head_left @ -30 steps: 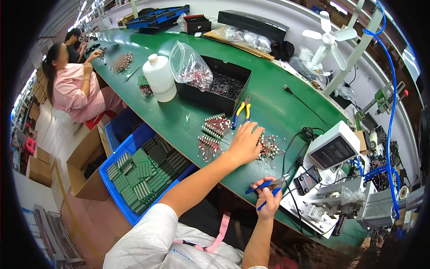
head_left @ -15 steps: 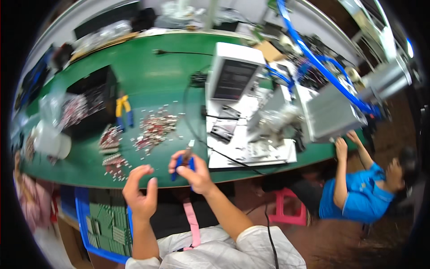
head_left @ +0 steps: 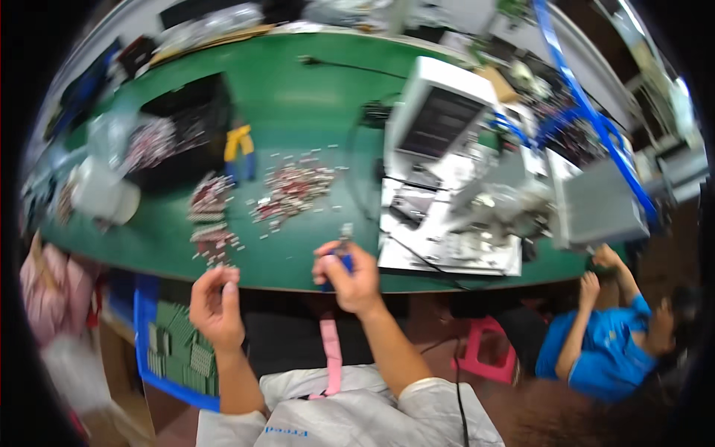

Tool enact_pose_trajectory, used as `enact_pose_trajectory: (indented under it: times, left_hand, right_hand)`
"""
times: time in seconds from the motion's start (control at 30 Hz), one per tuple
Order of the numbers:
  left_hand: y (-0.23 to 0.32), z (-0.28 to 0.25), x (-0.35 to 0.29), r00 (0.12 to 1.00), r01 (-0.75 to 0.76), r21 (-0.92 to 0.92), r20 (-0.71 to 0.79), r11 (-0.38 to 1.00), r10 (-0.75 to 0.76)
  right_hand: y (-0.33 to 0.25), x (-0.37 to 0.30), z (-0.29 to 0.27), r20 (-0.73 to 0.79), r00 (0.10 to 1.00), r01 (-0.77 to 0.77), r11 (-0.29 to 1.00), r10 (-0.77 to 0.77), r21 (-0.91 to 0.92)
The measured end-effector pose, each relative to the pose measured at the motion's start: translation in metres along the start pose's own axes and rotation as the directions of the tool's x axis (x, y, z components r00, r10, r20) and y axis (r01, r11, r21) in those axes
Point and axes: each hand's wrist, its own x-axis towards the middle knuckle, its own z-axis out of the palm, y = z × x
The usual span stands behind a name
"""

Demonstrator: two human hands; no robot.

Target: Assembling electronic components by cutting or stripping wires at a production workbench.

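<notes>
My right hand (head_left: 360,283) is wrapped round blue-handled pliers (head_left: 345,261) close to the table's front edge. The jaws point away from me, and a small whitish piece (head_left: 347,229) shows at their tip. To the left, my left hand (head_left: 217,309) has its fingers bent and the thumb drawn close to them. Whatever lies between those fingertips is too small and blurred to make out. Just beyond them lies a stack of small red-and-white parts (head_left: 211,235). A loose heap of similar parts (head_left: 298,186) is spread farther off, between the two hands.
Yellow-and-blue pliers (head_left: 239,153) lie beside a black box (head_left: 186,134) of parts. A white tub (head_left: 108,192) stands at left. White equipment (head_left: 447,104) and a cable occupy the right. A blue crate (head_left: 147,350) holds green boards below. A person in blue (head_left: 596,343) works at right.
The view has shifted, so the table contents appear farther right. My left hand has moved to the near end of the stacked parts and its fingers have drawn together. My right hand still grips the pliers.
</notes>
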Motion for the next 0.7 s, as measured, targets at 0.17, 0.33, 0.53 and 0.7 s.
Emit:
enact_pose_trajectory:
  times: [0.17,0.33,0.53,0.7]
  left_hand:
    - [-0.006,-0.036,0.006,0.994,0.007,0.186,-0.109,0.983,0.013]
    - [-0.014,-0.045,0.004,0.993,0.047,0.277,-0.114,0.96,-0.016]
    - [-0.021,-0.033,0.006,0.999,-0.016,0.263,-0.028,0.965,0.025]
    - [-0.018,-0.029,0.012,0.997,-0.012,0.247,-0.072,0.969,0.03]
  right_hand:
    - [0.001,0.006,0.004,0.107,0.994,0.019,0.994,-0.031,0.111]
    - [-0.002,0.007,0.01,0.054,0.993,0.087,0.971,-0.102,0.22]
    - [-0.005,0.006,0.01,0.044,0.993,0.092,0.958,-0.108,0.273]
    - [-0.003,0.001,0.0,0.136,0.99,-0.03,0.998,0.036,-0.048]
